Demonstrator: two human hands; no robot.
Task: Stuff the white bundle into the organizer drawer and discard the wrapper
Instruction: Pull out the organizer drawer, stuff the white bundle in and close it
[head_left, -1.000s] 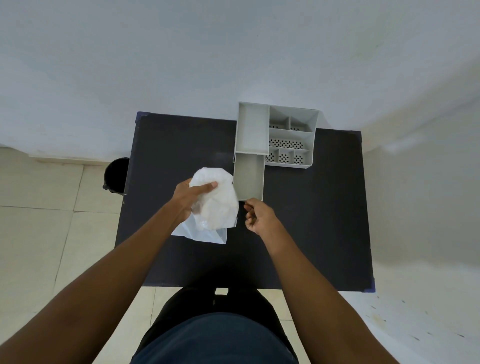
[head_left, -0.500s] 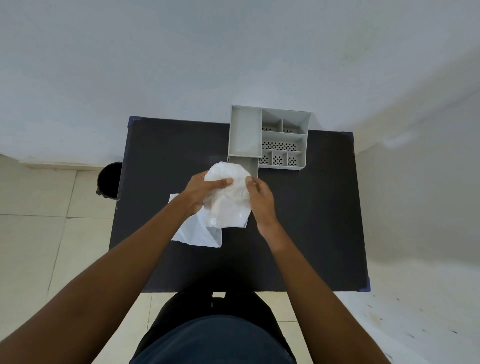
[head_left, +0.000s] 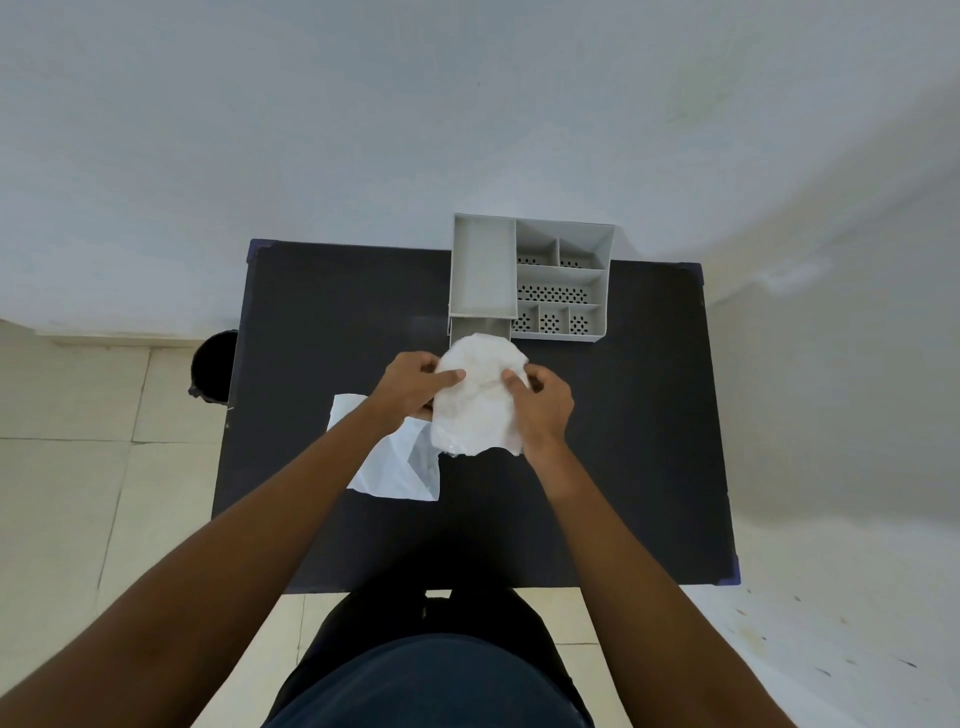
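A white bundle is held over the pulled-out drawer of a grey organizer. It hides most of the drawer. My left hand grips the bundle's left side and my right hand grips its right side. A flat, clear plastic wrapper lies on the black table under my left forearm, partly hidden by it.
A black bin stands on the tiled floor just left of the table. The organizer sits at the table's far edge against a white wall. My legs are at the table's near edge.
My right hand went from empty beside the drawer to gripping the bundle. Both hands carried the bundle right and forward, over the open drawer. The wrapper stayed on the table.
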